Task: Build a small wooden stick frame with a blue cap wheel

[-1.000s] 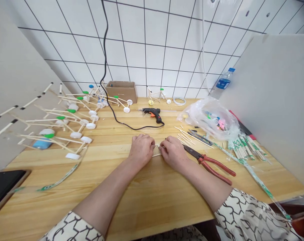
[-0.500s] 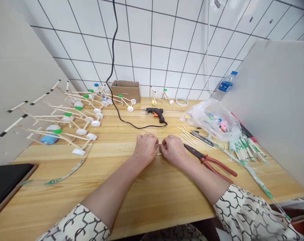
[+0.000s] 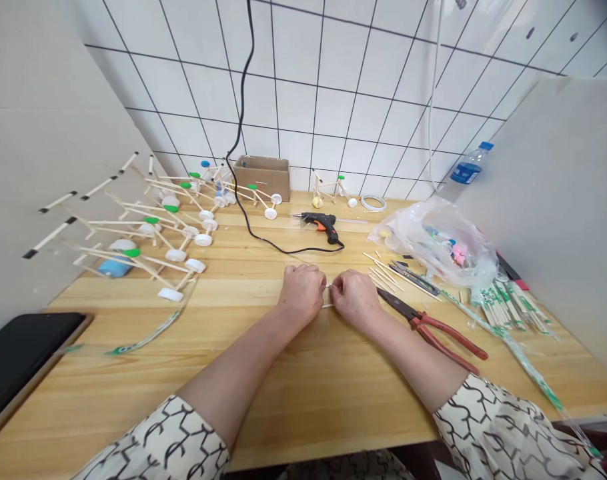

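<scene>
My left hand and my right hand rest close together on the table, both with fingers closed. Between them shows a short bit of a thin pale wooden stick; the fingers hide most of it. Just right of my right hand lie pliers with red handles, jaws pointing toward the hand. Behind that hand are several loose thin sticks and thread snips. A black glue gun lies farther back, its cord running up the wall.
Several small stick-built tricycles with white wheels and green seats crowd the left. A cardboard box, a tape ring and a bottle stand at the back. A plastic bag and wrapped sticks lie right; a phone lies left.
The whole view has shifted slightly, so everything appears farther right. My hands stay closed in nearly the same place, with a slightly wider gap between them.
</scene>
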`<state>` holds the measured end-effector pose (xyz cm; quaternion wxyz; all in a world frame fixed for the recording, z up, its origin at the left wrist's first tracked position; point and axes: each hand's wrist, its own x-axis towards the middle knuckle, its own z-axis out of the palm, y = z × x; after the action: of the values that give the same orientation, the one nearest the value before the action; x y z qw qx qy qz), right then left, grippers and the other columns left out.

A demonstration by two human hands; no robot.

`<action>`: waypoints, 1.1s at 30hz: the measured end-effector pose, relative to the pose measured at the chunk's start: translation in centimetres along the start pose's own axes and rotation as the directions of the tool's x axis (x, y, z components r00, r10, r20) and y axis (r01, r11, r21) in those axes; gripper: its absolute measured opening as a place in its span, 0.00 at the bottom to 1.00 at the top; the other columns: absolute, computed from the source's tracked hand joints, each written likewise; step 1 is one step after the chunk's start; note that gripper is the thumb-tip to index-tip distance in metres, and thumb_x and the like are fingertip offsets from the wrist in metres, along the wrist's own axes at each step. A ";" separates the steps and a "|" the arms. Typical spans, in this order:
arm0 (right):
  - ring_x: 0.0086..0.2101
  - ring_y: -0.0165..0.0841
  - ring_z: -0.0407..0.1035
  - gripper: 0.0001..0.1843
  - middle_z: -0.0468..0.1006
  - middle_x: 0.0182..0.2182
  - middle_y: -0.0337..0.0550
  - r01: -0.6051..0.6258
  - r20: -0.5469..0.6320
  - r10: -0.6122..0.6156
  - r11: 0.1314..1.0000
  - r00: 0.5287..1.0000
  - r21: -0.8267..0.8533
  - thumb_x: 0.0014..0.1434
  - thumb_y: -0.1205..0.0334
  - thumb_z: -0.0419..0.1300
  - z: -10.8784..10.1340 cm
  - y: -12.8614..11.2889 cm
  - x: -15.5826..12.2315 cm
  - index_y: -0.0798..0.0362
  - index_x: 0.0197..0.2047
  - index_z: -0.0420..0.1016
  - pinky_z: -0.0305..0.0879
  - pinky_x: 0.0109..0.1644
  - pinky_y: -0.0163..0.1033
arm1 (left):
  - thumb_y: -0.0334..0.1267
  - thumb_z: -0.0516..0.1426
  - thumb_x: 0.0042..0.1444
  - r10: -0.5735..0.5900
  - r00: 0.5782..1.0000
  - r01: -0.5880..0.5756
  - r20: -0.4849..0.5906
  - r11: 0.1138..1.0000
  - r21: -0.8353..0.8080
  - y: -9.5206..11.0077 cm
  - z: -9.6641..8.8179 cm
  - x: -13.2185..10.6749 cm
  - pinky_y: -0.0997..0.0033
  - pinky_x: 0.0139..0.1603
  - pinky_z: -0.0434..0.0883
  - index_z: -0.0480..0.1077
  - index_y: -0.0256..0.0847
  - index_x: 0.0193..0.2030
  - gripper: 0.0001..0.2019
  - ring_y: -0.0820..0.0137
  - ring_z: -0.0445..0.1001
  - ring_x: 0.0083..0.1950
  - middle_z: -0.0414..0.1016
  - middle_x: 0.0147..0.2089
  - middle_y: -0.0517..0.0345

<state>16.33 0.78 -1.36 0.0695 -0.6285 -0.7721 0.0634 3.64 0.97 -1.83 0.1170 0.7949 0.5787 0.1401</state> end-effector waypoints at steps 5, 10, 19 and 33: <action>0.34 0.37 0.70 0.12 0.78 0.33 0.50 -0.015 -0.002 0.015 1.000 1.000 0.010 0.55 0.64 0.52 0.0 -0.1 0.0 0.56 0.31 0.77 0.57 0.36 0.37 | 0.28 0.51 0.52 0.011 1.000 -0.011 -0.001 1.000 -0.006 -0.1 0.0 0.0 0.60 0.43 0.58 0.73 0.39 0.29 0.09 0.62 0.70 0.43 0.76 0.36 0.52; 0.34 0.38 0.71 0.11 0.79 0.32 0.49 -0.038 -0.004 0.038 0.999 0.999 0.023 0.55 0.64 0.53 0.0 -0.2 0.0 0.55 0.30 0.77 0.58 0.36 0.37 | 0.28 0.51 0.52 0.018 1.000 -0.018 0.003 1.000 -0.007 0.0 -0.1 0.0 0.60 0.43 0.59 0.73 0.39 0.29 0.10 0.61 0.70 0.43 0.76 0.36 0.51; 0.34 0.38 0.72 0.12 0.79 0.32 0.49 -0.042 0.054 0.040 0.998 0.998 0.037 0.56 0.63 0.52 -0.3 0.1 0.3 0.54 0.32 0.76 0.58 0.34 0.38 | 0.29 0.50 0.52 0.005 1.000 -0.005 0.008 1.000 -0.005 0.0 -0.3 0.0 0.60 0.43 0.60 0.73 0.39 0.30 0.10 0.61 0.70 0.44 0.76 0.37 0.51; 0.32 0.34 0.71 0.10 0.79 0.31 0.45 0.001 0.123 -0.013 0.995 0.992 0.098 0.52 0.68 0.54 -1.1 -0.6 1.6 0.53 0.34 0.76 0.59 0.33 0.34 | 0.29 0.49 0.54 0.011 1.000 -0.010 0.014 1.000 -0.019 0.0 -0.6 -0.2 0.60 0.44 0.61 0.73 0.38 0.33 0.11 0.60 0.69 0.46 0.75 0.40 0.49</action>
<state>15.66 2.21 -0.11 0.0527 -0.6166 -0.7730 0.1395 3.33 0.79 -1.27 0.1277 0.7977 0.5723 0.1406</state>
